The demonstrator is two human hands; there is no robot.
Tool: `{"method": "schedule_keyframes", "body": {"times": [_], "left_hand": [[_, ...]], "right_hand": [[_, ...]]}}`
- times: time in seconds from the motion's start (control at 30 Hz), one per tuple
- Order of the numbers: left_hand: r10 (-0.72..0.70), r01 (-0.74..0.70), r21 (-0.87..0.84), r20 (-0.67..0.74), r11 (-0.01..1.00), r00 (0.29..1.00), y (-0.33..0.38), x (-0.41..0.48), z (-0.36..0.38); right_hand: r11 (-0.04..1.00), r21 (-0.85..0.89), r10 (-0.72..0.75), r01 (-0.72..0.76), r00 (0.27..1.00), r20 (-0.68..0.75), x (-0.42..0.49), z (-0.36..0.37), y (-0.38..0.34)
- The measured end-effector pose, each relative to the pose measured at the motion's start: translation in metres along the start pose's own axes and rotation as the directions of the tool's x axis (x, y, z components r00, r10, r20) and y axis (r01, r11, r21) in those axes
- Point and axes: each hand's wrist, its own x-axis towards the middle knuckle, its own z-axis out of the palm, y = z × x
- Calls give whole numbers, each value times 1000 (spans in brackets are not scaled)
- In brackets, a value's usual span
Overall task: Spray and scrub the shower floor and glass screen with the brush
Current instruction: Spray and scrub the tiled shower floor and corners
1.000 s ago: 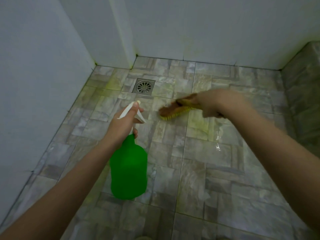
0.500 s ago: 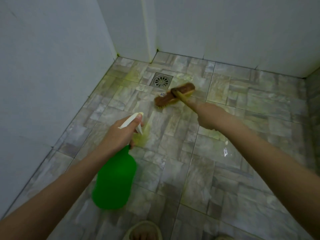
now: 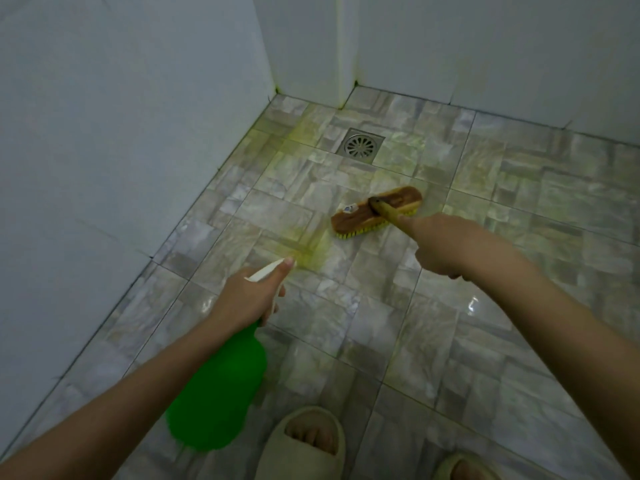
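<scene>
Left hand [image 3: 247, 294] gripping green spray bottle [image 3: 221, 393] over tiled shower floor [image 3: 433, 341], right hand [image 3: 446, 247] holding yellow-handled brush [image 3: 377, 211], bristles on tiles near drain [image 3: 360, 145], slippered feet below.

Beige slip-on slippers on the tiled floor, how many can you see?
2. One beige slipper sits at bottom centre, beside the green plastic spray bottle; the other slipper is at bottom right, mostly cut off.
</scene>
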Motion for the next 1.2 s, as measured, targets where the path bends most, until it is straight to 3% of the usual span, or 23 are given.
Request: {"method": "schedule_keyframes", "body": {"times": [0.1, 0.2, 0.37, 0.53, 0.67, 0.8, 0.9, 1.0, 1.2], "left_hand": [[8, -8, 4, 14, 1000, 1000, -11, -1, -9], [-50, 50, -8, -72, 999, 996, -21, 0, -15], [-41, 31, -94, -105, 995, 994, -28, 4, -26], [-98, 81, -135, -124, 988, 987, -34, 12, -29], [-35, 18, -166, -96, 986, 995, -32, 18, -35], [8, -23, -193, -78, 981, 997, -27, 21, -46], [33, -49, -132, -120, 990, 992, -25, 24, -54], [65, -85, -135, -150, 987, 987, -22, 27, -63], [75, -112, -183, -195, 977, 978, -22, 37, -80]], "right_hand": [[999, 44, 9, -10, 1000, 19, -4, 0, -2], [998, 64, 1, -2, 1000, 16, -10, 3, -7], [1000, 9, 12, -13, 998, 69, -22, 9, -20], [999, 30, -14, 16, 998, -69, 17, 9, -45], [999, 43, 19, -21, 999, 45, 10, -16, -46], [999, -32, 45, -40, 984, 171, -44, 11, -75], [989, -139, -37, 50, 995, 94, -32, 19, -103], [989, -139, -50, 47, 999, -12, 11, 8, -106], [990, -105, -84, 97, 989, 120, -12, 4, -118]]}}
